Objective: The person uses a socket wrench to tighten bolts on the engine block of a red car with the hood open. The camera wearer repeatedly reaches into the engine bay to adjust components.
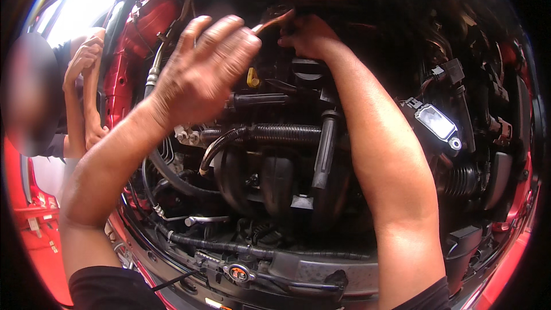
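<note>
My left hand (201, 77) is raised above the left side of the engine, fingers stretched and a little apart, slightly blurred, with nothing in its palm. My right hand (313, 35) reaches to the back of the engine, its fingers curled in shadow. A thin reddish-brown strip (274, 22) runs from its fingertips toward my left fingertips; its kind is unclear, and whether the left hand touches it I cannot tell. Just below the right hand sits a black round filler cap (308, 69). A yellow dipstick handle (253, 78) stands below the left fingertips.
A black corrugated hose (287, 133) crosses the engine above the curved intake pipes (278, 181). The radiator cap (238, 274) is at the front edge. A silver-faced module (437, 123) lies right of my right forearm. At the left, another person's folded arms (86, 89) are close to the red car body.
</note>
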Available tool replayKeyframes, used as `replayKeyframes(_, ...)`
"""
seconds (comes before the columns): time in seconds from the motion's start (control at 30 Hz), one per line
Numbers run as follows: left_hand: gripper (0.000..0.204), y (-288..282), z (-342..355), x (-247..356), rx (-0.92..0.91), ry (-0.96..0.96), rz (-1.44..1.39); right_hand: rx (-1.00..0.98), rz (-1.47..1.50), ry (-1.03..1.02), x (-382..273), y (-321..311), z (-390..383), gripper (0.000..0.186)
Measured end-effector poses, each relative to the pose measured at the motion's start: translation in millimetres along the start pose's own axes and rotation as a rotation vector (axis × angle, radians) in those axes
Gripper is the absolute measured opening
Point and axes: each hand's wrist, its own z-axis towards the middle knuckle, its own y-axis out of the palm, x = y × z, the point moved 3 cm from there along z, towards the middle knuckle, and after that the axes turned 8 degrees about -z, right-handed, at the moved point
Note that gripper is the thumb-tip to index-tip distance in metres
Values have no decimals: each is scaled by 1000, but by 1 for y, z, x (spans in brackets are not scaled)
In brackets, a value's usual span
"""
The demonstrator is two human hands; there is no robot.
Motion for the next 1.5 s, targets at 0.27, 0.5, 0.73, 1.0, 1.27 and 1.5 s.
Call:
replayKeyframes(0.27, 31, 71, 13, -127, -729, -676, 169, 73, 76, -8, 3, -3, -3, 36)
replayKeyframes(0.5, 42, 53, 28, -209, -477, -542, -69, 74, 196, -5, 4, 6, 0, 31)
replayKeyframes(0.73, 71, 8, 16, -177, -597, -1223, -381, 109, 194, -24, 8, 4, 4, 28)
replayKeyframes(1.0, 63, -25, 73, -44, -548, -820, -843, -39, 199, 144, 6, -6, -8, 46)
replayKeyframes(1.27, 77, -5, 64, -64, -604, -1126, -961, -41, 232, 115, 13, -2, -5, 44)
replayKeyframes(1.5, 61, 53, 40, -120, -552, -1556, -1040, 24, 320, 53, 8, 2, -6, 30)
